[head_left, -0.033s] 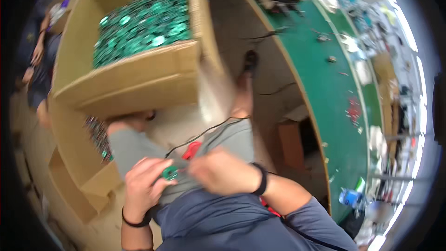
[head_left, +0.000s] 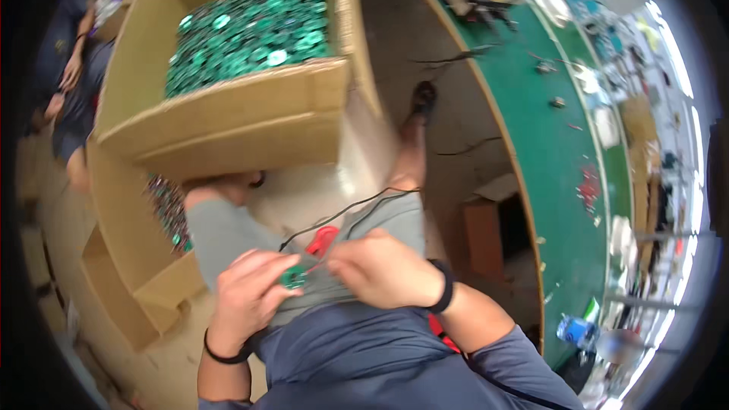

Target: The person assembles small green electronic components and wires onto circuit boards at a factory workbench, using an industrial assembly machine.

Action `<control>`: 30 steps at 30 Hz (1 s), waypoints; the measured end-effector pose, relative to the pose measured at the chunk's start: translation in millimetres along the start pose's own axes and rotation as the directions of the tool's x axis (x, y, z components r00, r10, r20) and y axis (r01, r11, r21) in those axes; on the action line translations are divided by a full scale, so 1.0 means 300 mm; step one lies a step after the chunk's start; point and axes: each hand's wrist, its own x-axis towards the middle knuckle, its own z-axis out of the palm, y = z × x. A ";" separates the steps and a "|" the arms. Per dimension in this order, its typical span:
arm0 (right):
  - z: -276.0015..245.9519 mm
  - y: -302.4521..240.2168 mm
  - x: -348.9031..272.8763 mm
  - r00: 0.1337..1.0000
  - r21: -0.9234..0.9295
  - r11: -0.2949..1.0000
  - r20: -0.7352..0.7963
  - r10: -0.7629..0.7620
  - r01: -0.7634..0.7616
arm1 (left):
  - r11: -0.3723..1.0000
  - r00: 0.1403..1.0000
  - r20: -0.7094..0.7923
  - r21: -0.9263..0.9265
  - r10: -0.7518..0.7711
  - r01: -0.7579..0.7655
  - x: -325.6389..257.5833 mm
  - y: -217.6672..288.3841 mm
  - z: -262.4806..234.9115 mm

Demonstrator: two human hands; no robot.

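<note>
My left hand (head_left: 254, 288) pinches a small round green circuit board (head_left: 293, 277) between thumb and fingers above my lap. To its right, my right hand (head_left: 391, 269) is closed, its fingertips at a thin red wire (head_left: 317, 264) that stretches toward the board. Blur hides whether the wire is joined to the board. Behind the hands, a red-handled tool (head_left: 324, 239) lies between my thighs, partly covered. A dark cable (head_left: 364, 205) runs across my lap near it.
Ahead stands a cardboard box (head_left: 228, 125) filled with green round boards (head_left: 254, 34). A lower carton (head_left: 114, 235) at left holds small mixed parts (head_left: 171, 212). A green workbench (head_left: 524, 137) curves along the right, with a brown box (head_left: 484, 239) beneath. Another person (head_left: 76, 106) is at far left.
The whole view has shifted a little. My right hand has drawn slightly away from the board, and the red wire between the hands shows more clearly. The left hand still holds the board.
</note>
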 end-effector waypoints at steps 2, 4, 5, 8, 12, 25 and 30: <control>0.006 -0.045 0.024 0.999 0.061 0.998 0.050 0.006 -0.009 | 1.000 1.000 0.015 -0.007 -0.022 0.023 -0.012 -0.011 0.019; 0.038 -0.078 0.015 0.993 0.026 0.999 0.115 -0.036 0.034 | 0.999 0.999 0.051 -0.049 -0.001 0.004 -0.027 -0.019 0.003; 0.026 -0.072 0.025 0.991 0.035 0.999 0.128 -0.042 0.038 | 1.000 0.999 0.033 -0.029 -0.011 0.012 -0.034 -0.020 -0.014; -0.008 -0.052 0.041 0.994 0.000 0.998 0.086 0.062 -0.062 | 0.999 1.000 0.012 -0.039 -0.001 0.002 -0.041 -0.030 -0.011; 0.039 -0.052 0.033 0.989 -0.017 0.997 0.129 -0.076 0.079 | 0.998 1.000 -0.014 -0.058 0.014 -0.015 -0.038 -0.040 -0.014; 0.024 -0.105 0.040 0.969 -0.011 1.000 0.246 -0.019 0.023 | 0.994 0.999 -0.024 -0.103 0.029 -0.031 -0.051 -0.044 0.008; -0.006 -0.090 0.053 0.986 -0.011 0.999 0.163 0.038 -0.037 | 0.994 0.999 -0.033 -0.103 0.022 -0.026 -0.059 -0.042 0.015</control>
